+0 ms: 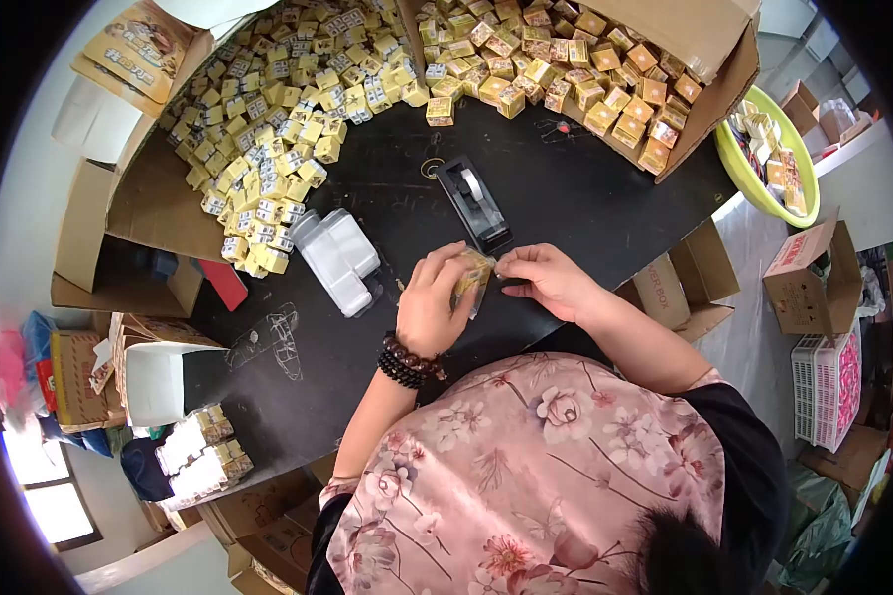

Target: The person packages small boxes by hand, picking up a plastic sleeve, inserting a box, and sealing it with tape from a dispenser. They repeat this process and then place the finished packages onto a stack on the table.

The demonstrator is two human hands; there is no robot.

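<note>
My left hand (433, 302), with dark beaded bracelets at the wrist, is closed around a small yellowish pack in clear plastic (471, 285). Part of the pack is hidden behind the fingers. My right hand (546, 280) meets it from the right, thumb and forefinger pinched together at the pack's upper corner; what is between those fingertips I cannot tell. Just beyond both hands stands a black tape dispenser (479, 230) with a roll of tape (471, 185). Left of my left hand lie clear plastic trays (337, 260), nested together.
Heaps of small yellow boxes (268, 188) and orange-yellow boxes (605, 84) spill from cartons at the back of the black table (387, 164). A yellow-green basin (812, 188) stands at the right edge. A white box (156, 382) and stacked small boxes (208, 446) are at left.
</note>
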